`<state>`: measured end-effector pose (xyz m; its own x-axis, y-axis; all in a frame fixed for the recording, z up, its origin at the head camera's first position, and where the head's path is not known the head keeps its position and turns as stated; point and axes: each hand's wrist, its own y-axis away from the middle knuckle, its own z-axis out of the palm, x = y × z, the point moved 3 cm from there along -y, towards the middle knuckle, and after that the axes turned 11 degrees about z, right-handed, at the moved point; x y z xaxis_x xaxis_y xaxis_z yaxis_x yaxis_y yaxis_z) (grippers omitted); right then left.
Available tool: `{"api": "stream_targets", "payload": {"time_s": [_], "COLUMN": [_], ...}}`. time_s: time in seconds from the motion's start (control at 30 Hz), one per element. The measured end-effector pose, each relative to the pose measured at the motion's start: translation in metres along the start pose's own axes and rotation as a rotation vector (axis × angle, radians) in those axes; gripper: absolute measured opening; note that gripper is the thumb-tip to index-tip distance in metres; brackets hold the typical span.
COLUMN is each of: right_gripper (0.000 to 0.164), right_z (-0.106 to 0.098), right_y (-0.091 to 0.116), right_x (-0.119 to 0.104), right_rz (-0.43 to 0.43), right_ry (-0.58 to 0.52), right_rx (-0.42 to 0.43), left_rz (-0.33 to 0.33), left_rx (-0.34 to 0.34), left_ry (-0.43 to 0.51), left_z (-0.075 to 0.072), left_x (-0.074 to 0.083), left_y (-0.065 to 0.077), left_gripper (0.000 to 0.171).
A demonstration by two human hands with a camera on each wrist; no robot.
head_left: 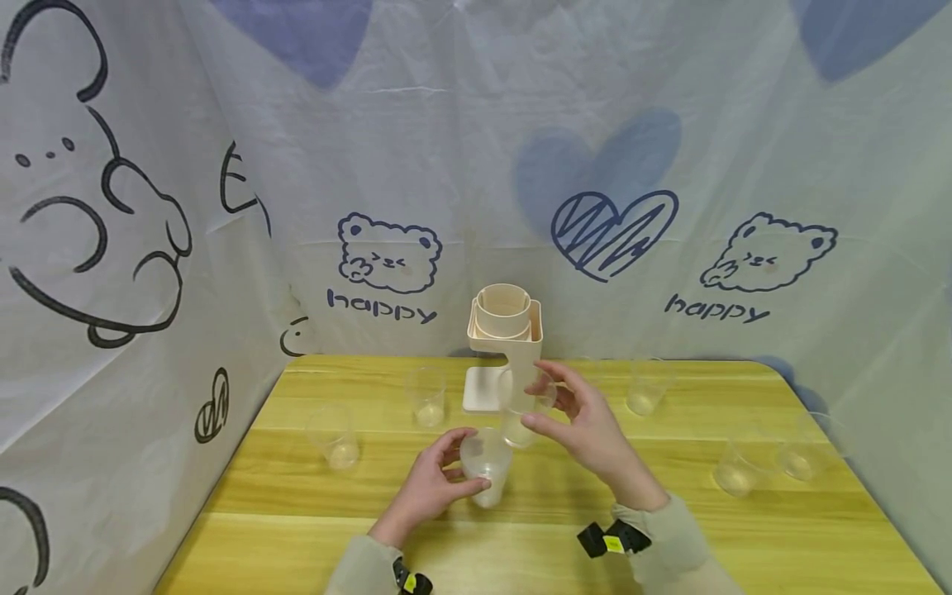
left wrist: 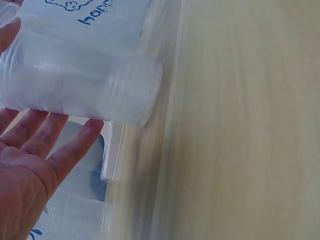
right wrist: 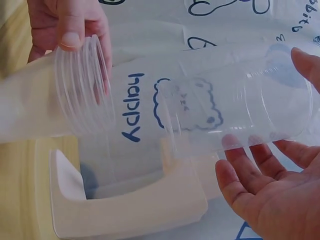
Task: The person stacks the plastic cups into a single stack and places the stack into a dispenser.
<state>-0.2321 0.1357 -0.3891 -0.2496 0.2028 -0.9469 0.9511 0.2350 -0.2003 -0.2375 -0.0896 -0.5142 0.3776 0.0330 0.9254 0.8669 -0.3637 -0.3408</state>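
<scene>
Now, left hand (head_left: 439, 478): fingers curved round stacked cups (head_left: 488, 483), in front of the stand (head_left: 483, 388).
Right hand (head_left: 583, 421): fingers half curled, holding one cup (head_left: 516, 430), nearer the stand.
Cup risk: squeezing could buckle thin walls; too loose might drop it.

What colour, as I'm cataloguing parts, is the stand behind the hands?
The stand is pale cream, its base looking whiter; the head view shows it best.
</scene>
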Motion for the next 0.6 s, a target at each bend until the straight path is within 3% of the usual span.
{"api": "stream_targets", "payload": {"time_s": [0.3,0.6], "right_gripper": [0.065,0.062], "right_z": [0.009,0.016], "right_y": [-0.005,-0.006], "right_x": [0.006,0.011], "right_rz": [-0.016,0.0], "right_ry": [-0.055,-0.132], "right_rx": [-0.056,-0.114], "left_rz": [-0.03,-0.004], "left_rx": [-0.019,-0.016], "left_ry": [0.037,0.053], "left_z": [0.0,0.0], "left_x": [0.004,-0.001], "left_y": [0.001,0.001], "left_gripper": [0.068,0.068]}}
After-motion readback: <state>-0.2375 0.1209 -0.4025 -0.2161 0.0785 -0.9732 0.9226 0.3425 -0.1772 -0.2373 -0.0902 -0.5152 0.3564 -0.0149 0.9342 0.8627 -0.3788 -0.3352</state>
